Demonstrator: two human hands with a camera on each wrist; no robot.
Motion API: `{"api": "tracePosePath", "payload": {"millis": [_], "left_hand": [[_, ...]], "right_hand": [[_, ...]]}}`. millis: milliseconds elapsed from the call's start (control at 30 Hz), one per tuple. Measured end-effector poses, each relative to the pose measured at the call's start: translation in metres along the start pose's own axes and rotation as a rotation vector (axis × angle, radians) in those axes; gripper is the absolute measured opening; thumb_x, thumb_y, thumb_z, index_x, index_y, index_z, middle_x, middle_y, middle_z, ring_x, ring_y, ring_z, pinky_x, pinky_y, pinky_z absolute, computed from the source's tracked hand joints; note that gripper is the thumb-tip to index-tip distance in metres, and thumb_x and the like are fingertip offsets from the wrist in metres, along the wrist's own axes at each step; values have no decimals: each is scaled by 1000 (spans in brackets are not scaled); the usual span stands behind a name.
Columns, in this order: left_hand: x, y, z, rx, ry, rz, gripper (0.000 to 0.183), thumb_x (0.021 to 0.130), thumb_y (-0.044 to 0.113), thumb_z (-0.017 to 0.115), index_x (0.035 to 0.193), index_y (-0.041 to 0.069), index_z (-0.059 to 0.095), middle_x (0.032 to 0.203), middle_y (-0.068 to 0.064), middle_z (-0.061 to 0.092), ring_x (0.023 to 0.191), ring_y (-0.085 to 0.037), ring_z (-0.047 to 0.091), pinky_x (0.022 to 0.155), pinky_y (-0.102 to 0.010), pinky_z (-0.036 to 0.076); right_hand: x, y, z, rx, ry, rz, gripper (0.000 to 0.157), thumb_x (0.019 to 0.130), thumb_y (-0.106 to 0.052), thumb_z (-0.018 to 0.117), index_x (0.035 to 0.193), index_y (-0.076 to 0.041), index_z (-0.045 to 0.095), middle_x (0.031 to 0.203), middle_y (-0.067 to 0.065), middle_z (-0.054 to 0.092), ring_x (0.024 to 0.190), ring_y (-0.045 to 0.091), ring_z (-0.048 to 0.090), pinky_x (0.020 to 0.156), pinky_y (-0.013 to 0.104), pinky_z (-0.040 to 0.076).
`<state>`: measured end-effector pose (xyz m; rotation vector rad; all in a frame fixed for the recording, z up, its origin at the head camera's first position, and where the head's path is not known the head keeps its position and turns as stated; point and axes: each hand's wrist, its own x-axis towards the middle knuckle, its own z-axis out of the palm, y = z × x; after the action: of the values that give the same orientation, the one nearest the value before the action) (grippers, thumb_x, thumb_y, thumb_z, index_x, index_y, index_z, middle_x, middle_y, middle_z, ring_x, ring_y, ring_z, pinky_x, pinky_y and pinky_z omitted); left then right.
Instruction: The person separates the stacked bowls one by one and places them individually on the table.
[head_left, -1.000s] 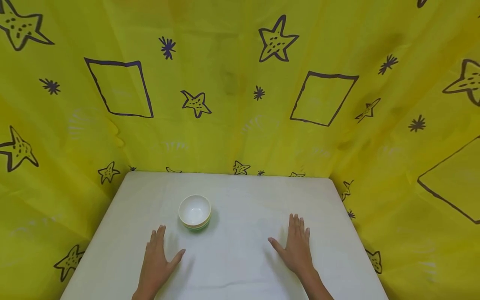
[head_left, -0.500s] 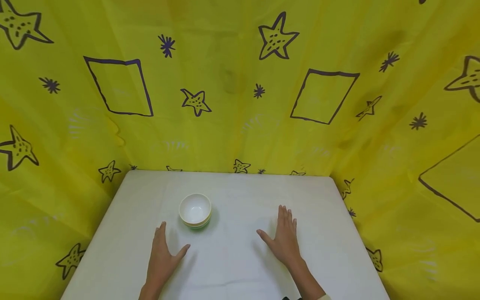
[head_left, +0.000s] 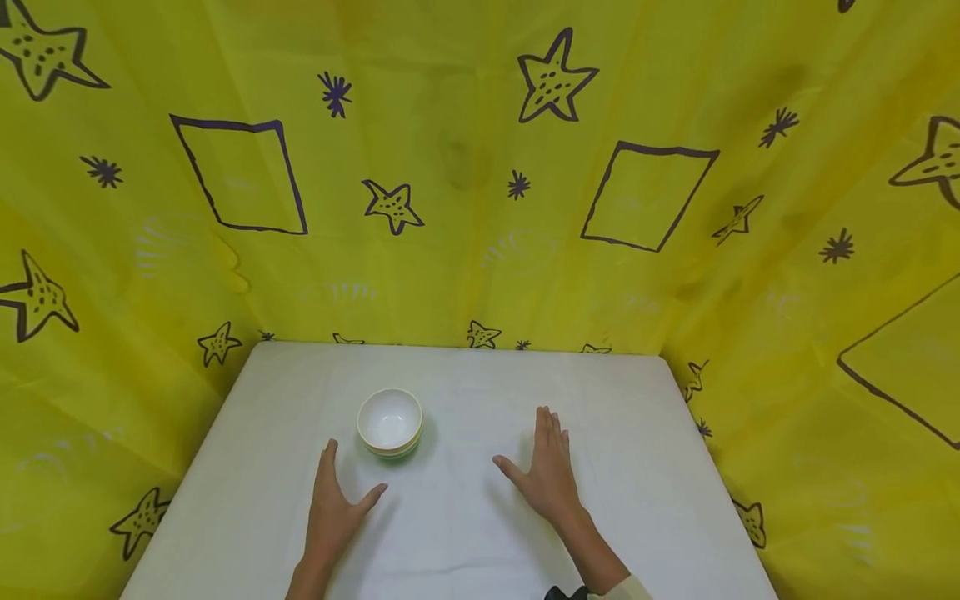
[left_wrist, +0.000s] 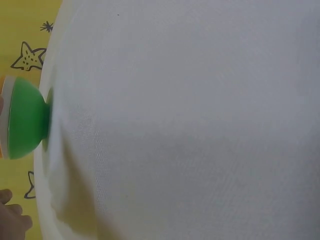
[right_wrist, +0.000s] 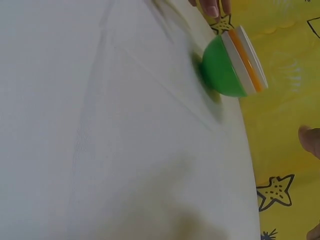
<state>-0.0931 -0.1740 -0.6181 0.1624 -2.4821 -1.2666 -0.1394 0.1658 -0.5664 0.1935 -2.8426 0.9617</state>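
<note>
A small stack of nested bowls (head_left: 390, 422) stands upright on the white table, left of its middle. In the right wrist view the lowest bowl (right_wrist: 220, 70) is green, with an orange band and white rims above it. My left hand (head_left: 332, 508) is just in front of the stack and to its left, thumb spread from the fingers, holding nothing. Over the right half of the table hovers my right hand (head_left: 549, 479), fingers straight and thumb out, also holding nothing. Fingers of the left hand (left_wrist: 12, 220) show at the lower left edge of the left wrist view.
The white-covered table (head_left: 465, 533) has a fold near its front. Yellow curtains (head_left: 450, 275) printed with dark stars and frames enclose it at the back and on both sides. A light sleeve (head_left: 628, 588) and a black strap (head_left: 566, 592) show at the right wrist.
Both hands have moved inward: my right hand shifted left and slightly forward, my left hand a little right toward the bowls. The bowls have stayed in place.
</note>
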Motion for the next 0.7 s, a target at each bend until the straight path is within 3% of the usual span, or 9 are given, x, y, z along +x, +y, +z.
{"api": "tracePosePath", "payload": {"millis": [167, 500, 700], "left_hand": [[1, 1, 4, -4, 14, 18, 117, 72, 18, 97, 161, -7, 25, 161, -34, 33, 148, -57, 28, 119, -67, 26], [5, 8, 7, -38, -52, -60, 119, 75, 25, 96, 161, -8, 22, 163, -36, 27, 151, -55, 21, 122, -64, 22], [8, 8, 10, -41, -56, -76, 119, 76, 25, 96, 162, -7, 21, 164, -36, 25, 152, -54, 22, 122, -65, 23]], "right_hand": [[4, -4, 3, 7, -29, 22, 114, 89, -48, 81, 161, 12, 16, 169, 31, 18, 157, 47, 12, 126, 62, 8], [8, -9, 5, 12, -31, 26, 114, 88, -49, 82, 161, 13, 19, 168, 32, 20, 157, 47, 14, 126, 62, 9], [12, -9, 10, 38, -14, 23, 115, 87, -51, 82, 161, 12, 20, 167, 31, 22, 156, 47, 17, 126, 62, 12]]}}
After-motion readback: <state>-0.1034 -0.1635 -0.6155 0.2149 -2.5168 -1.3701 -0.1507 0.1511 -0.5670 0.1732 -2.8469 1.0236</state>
